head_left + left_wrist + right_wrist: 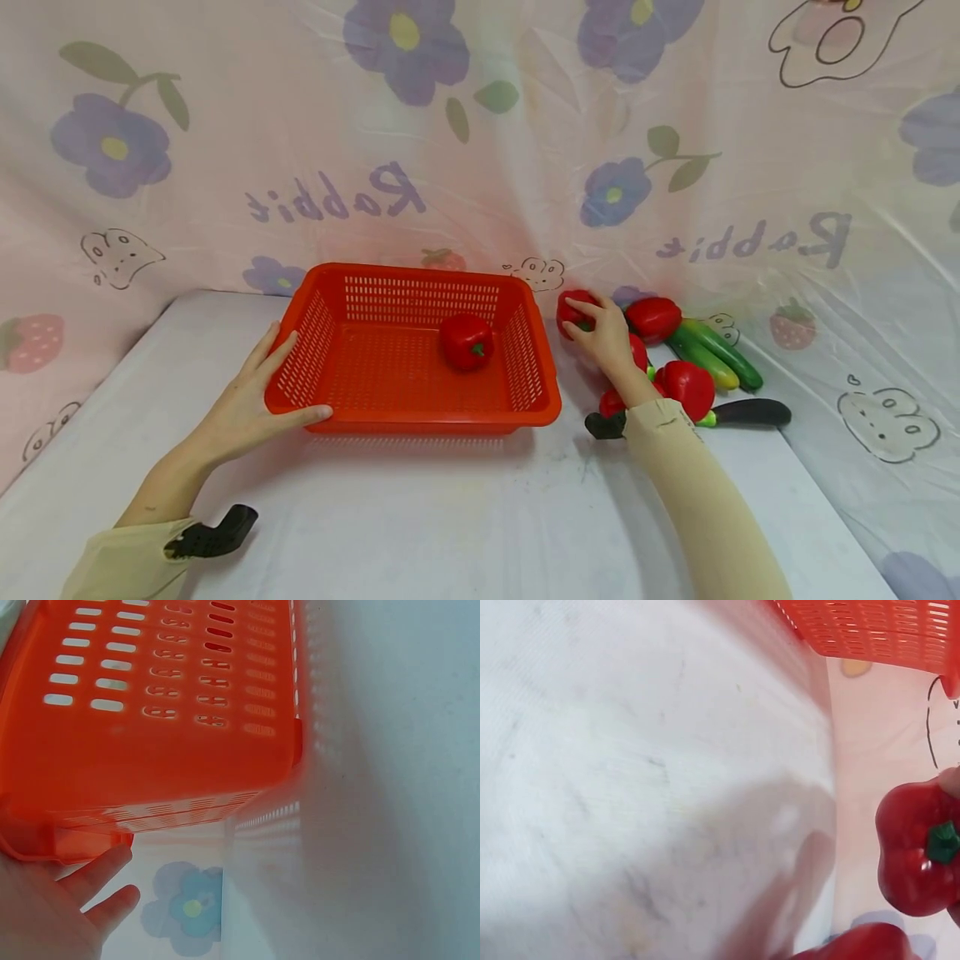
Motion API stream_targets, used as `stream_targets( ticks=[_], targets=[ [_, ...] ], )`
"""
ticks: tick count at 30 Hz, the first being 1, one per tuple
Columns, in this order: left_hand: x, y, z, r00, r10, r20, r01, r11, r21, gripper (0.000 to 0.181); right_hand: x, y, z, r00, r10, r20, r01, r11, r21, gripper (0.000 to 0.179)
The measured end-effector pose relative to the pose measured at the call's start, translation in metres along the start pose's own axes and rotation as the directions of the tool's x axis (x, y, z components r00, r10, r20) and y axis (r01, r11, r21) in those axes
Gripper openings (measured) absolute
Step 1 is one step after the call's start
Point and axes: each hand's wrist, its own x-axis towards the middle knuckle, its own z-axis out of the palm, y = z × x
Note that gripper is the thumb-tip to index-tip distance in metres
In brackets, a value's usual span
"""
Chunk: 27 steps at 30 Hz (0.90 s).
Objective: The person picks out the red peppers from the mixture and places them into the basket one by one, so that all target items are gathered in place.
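A red bell pepper point(570, 312) with a green stem is held between the thumb and fingers of my right hand point(611, 340), just right of the basket. In the right wrist view this bell pepper point(906, 859) shows against the backdrop, apart from the basket. My left hand point(242, 410) rests at the left end of the orange plastic basket point(442, 418), its fingers straight along the rim and the thumb on the front rim. In the left wrist view, two fingers extend past the rim. Inside the basket lies another red bell pepper point(467, 342), toward its right side.
Right of the basket lie a red vegetable point(654, 320), green cucumber-like vegetables point(723, 354), another red bell pepper point(686, 387) and a dark eggplant point(750, 412). More red pieces are partly hidden by my right arm. A patterned curtain point(487, 183) hangs behind the white table point(420, 517).
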Motion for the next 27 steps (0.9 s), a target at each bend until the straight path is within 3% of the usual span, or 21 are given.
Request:
stream_targets(
  ticks=[6, 13, 27],
  targets=[
    [0.001, -0.001, 0.0, 1.0, 0.002, 0.001, -0.002, 1.0, -0.005, 0.109, 0.0, -0.003, -0.006, 1.0, 0.001, -0.013, 0.0, 1.0, 0.019, 0.045],
    [0.0, -0.002, 0.0, 1.0, 0.012, -0.008, -0.013, 1.0, -0.023, 0.109, 0.001, -0.008, -0.012, 0.994, -0.081, -0.076, 0.085, 0.995, 0.05, 0.045],
    [0.001, -0.002, 0.002, 1.0, 0.013, -0.003, -0.013, 1.0, -0.025, 0.109, -0.001, -0.025, -0.022, 0.981, -0.154, -0.119, 0.167, 0.98, 0.106, 0.043]
  ],
)
